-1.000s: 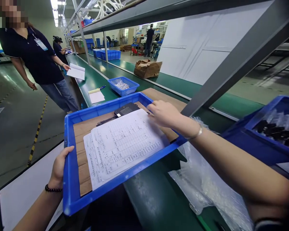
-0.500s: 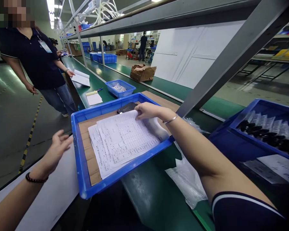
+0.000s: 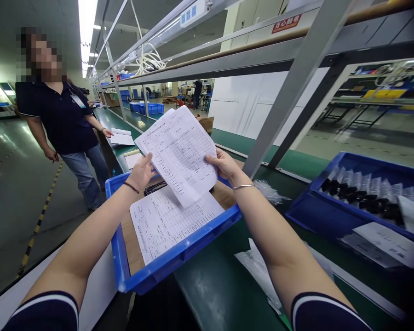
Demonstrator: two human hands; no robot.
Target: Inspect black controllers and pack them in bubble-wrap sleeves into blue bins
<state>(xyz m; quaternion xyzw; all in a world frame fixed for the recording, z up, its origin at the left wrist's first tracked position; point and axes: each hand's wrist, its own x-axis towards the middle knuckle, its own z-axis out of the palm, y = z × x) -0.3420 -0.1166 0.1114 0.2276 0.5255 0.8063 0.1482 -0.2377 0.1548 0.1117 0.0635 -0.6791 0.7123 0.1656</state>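
Both my hands hold up printed form sheets (image 3: 182,154), tilted above a shallow blue tray (image 3: 179,257). My left hand (image 3: 142,174) pinches their left edge, thumb on top. On the right edge, my right hand (image 3: 225,164) is closed with its thumb over the paper. More printed sheets (image 3: 169,225) lie in the tray on brown cardboard (image 3: 127,234). Behind the raised sheets, a dark object (image 3: 156,186) in the tray shows only in part.
A person (image 3: 62,119) stands at the left, one hand on a white notebook (image 3: 121,137). At right sits a blue bin (image 3: 307,202) of bagged black parts. Clear plastic bags (image 3: 258,271) lie on the green bench (image 3: 207,276). A grey metal post (image 3: 290,101) rises beyond my right hand.
The top sheets have been lifted out of the tray and raised. My left hand has come in from the left and taken hold of them. The camera view has tipped upward.
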